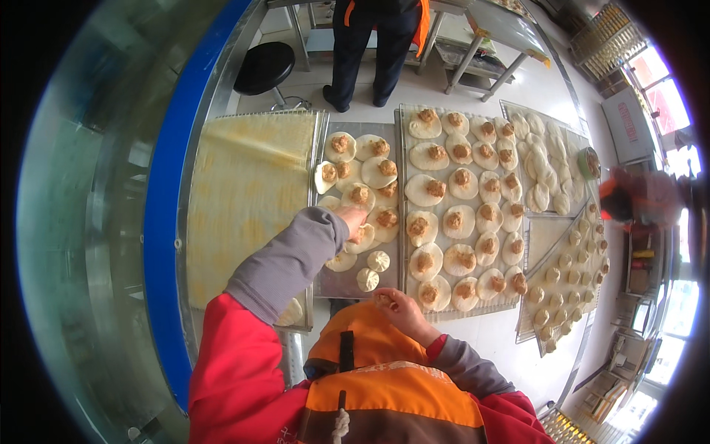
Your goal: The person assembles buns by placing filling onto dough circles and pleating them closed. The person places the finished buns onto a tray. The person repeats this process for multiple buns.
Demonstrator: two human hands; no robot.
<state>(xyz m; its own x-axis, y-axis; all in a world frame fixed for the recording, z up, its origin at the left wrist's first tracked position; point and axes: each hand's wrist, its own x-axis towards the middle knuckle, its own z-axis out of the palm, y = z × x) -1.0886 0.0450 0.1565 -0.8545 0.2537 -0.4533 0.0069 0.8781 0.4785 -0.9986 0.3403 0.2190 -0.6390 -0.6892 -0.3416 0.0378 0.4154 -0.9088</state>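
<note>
My left hand (353, 220) reaches over a steel tray (342, 285) and touches the flat dough rounds there, near a round with brown filling (359, 194). Its fingertips are mostly hidden beneath the hand. Close to my apron, my right hand (405, 314) is held with its fingers curled together; whatever is in them, if anything, does not show. Two pleated buns (373, 271) rest on the tray just beyond it. Other overlapping dough rounds on the tray carry lumps of the same filling (340, 143).
Right of the tray, a rack (405, 292) bears rows of filled dough rounds. Farther right lie twisted dough pieces (543, 163) and small buns (566, 277) on racks. A cloth-covered rack (244, 214) stands left. Beyond are a black stool (265, 68) and a person's legs (366, 55).
</note>
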